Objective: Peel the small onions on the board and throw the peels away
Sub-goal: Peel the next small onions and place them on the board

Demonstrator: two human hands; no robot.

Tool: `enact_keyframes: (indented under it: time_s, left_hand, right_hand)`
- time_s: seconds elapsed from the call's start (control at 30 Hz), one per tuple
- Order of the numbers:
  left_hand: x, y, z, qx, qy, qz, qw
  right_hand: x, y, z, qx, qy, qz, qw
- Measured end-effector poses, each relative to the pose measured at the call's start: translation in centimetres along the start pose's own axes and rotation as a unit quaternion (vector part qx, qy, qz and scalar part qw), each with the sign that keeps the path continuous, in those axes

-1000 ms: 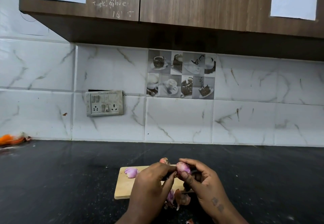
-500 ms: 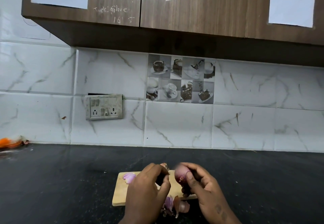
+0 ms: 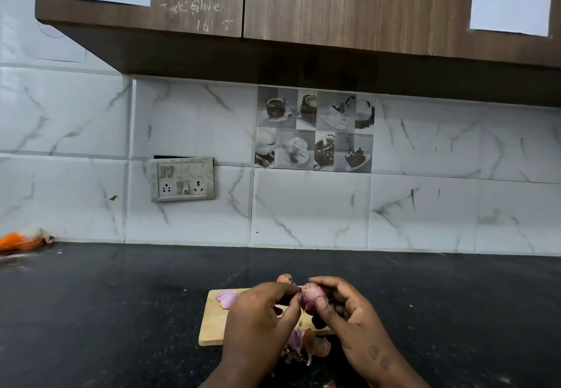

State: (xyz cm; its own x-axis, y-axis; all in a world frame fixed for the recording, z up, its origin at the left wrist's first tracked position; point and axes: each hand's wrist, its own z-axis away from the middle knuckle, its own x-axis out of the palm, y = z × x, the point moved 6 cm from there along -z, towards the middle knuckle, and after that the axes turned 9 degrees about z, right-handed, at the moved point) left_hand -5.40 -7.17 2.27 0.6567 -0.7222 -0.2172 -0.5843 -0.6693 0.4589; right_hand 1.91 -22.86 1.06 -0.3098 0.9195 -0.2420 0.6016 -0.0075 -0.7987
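My right hand (image 3: 346,314) grips a small reddish onion (image 3: 311,295) above the wooden cutting board (image 3: 212,320), thumb across its front. My left hand (image 3: 258,317) pinches at the onion's left end with fingertips. A peeled pale purple onion (image 3: 226,297) lies on the board's far left corner. Behind my hands an unpeeled onion (image 3: 284,278) peeks out. A heap of purple and brown peels (image 3: 306,346) lies on the counter at the board's near edge.
The board sits on a black stone counter (image 3: 121,311) backed by a white tiled wall. Orange scraps (image 3: 18,241) lie at the far left by the wall. A switch plate (image 3: 182,179) is on the wall; wooden cabinets hang overhead.
My hands came apart for a moment, then my left fingertips closed back onto the onion's end. The view tilted slightly.
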Motion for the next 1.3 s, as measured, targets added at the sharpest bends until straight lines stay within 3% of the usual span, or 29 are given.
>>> enact_keyframes:
  time_s: [1.0, 1.3]
  left_hand:
    - [0.28, -0.53, -0.11, -0.066, -0.008, 0.123, 0.990]
    - [0.04, -0.04, -0.13, -0.051, 0.000, 0.105, 0.993]
  right_hand:
    - [0.07, 0.11, -0.20, -0.022, 0.013, -0.013, 1.000]
    - [-0.10, 0.39, -0.27, -0.026, 0.018, -0.014, 0.999]
